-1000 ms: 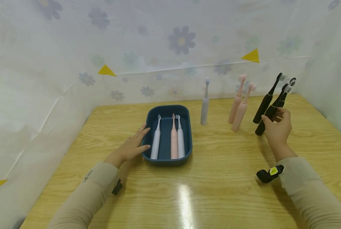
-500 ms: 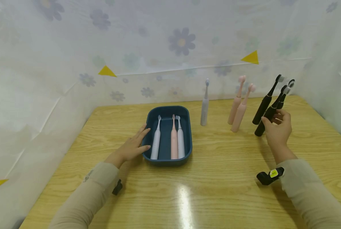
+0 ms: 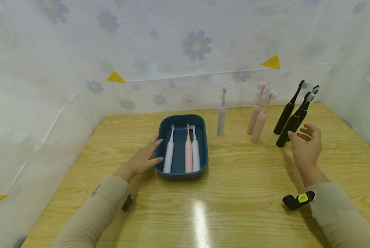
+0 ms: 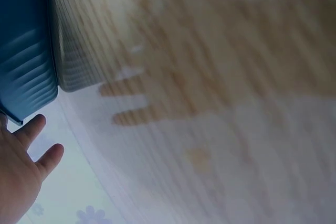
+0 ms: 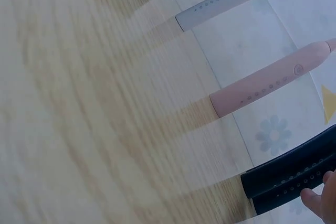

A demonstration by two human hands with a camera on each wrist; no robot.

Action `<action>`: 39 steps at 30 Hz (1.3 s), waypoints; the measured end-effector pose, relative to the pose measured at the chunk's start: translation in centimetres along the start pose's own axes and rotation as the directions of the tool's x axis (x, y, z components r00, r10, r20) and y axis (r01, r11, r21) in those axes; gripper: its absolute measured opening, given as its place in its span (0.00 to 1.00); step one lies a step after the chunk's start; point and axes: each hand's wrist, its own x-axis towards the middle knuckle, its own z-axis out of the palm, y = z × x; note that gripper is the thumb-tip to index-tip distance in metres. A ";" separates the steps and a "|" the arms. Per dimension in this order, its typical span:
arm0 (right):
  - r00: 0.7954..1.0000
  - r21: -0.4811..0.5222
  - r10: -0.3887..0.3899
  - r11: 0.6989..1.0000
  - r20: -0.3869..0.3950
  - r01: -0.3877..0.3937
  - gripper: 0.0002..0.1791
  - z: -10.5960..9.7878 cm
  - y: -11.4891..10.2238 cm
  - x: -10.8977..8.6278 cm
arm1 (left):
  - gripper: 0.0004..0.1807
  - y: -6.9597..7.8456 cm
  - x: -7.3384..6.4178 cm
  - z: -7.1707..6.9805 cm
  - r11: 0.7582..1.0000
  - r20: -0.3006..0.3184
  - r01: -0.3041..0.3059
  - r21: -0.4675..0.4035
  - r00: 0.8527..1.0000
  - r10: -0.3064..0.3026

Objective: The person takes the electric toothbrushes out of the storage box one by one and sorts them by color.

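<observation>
Rested left fingers (image 3: pixel 155 145), spread, against the blue bin (image 3: pixel 182 176); held right fingers (image 3: pixel 313 130) parted, with the nearest black toothbrush (image 3: pixel 291 124) just beside; likely needed gentleness against toppling.

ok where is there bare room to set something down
There's bare table between the two sleeves, and between the blue bin and the right hand. It's crowded at right, where pink toothbrushes and black toothbrushes stand close together.

Makeshift recording booth by the look: wood-grain table (image 3: pixel 240 199), flower-print white sheet (image 3: pixel 163 38) hung behind it, whitish sheeting (image 3: pixel 26 103) closing off left and right sides, yellow triangles (image 3: pixel 115 77) on the sheets, black wrist camera (image 3: pixel 291 202) with yellow label (image 3: pixel 303 198). Room beyond hidden.
</observation>
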 end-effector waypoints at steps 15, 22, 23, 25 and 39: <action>0.994 0.148 -0.078 0.987 0.080 0.066 0.29 0.8 0.1 -2.1 | 0.36 -0.3 0.3 -0.1 0.989 -0.048 -0.043 0.143 0.998 0.050; 0.969 0.196 -0.170 0.971 0.177 0.134 0.25 2.3 -1.0 -4.0 | 0.36 -0.2 0.2 -0.1 0.989 -0.038 -0.032 0.142 0.999 0.038; 0.964 0.193 -0.181 0.971 0.196 0.143 0.24 2.5 -1.1 -4.3 | 0.36 -0.2 0.2 -0.1 0.989 -0.036 -0.030 0.142 0.999 0.035; 0.953 0.141 -0.191 0.977 0.235 0.161 0.23 2.9 -1.9 -5.0 | 0.36 -0.2 0.2 -0.1 0.990 -0.034 -0.027 0.141 0.999 0.032; 0.897 0.113 -0.167 0.985 0.410 0.132 0.18 5.1 -8.1 -10.0 | 0.36 0.1 0.1 -0.2 0.990 -0.041 -0.026 0.137 0.999 0.032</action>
